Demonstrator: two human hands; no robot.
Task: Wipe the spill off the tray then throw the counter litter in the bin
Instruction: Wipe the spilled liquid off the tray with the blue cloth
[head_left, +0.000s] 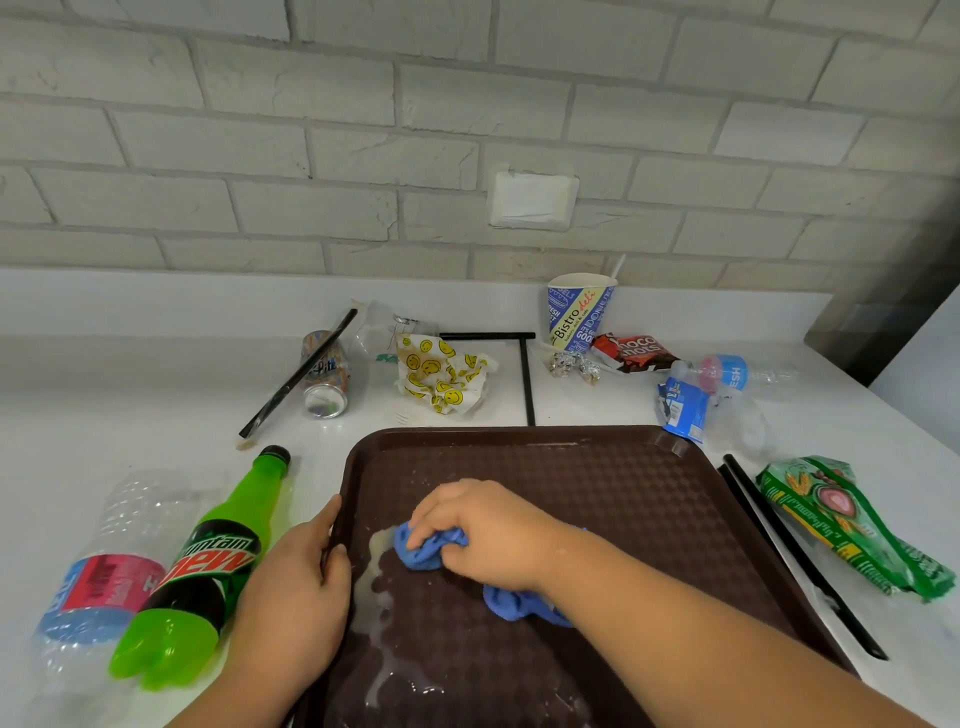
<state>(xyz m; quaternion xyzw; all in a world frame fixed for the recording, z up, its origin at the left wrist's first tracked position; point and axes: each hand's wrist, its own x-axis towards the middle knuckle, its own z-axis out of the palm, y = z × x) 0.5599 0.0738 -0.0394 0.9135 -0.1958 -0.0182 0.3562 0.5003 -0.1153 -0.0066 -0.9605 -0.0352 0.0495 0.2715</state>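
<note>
Around the tray (597, 483): five black straws (269, 405) (488, 335) (527, 384) (796, 545) (744, 499), one can (326, 382), one paper cup (576, 312). Left of it two bottles (98, 582) (208, 566); on it one cloth (421, 556).

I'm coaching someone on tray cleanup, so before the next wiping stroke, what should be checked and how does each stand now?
1. Cloth held: right hand grips the blue cloth: ok.
2. Tray steadied: left hand holds the left rim of the tray: ok.
3. Spill wiped away: whitish spill lies near the left rim: not ok.
4. Litter binned: green bottle, can and paper cup sit on the counter: not ok.
5. Reach to the bin: none in view: cannot tell.
</note>
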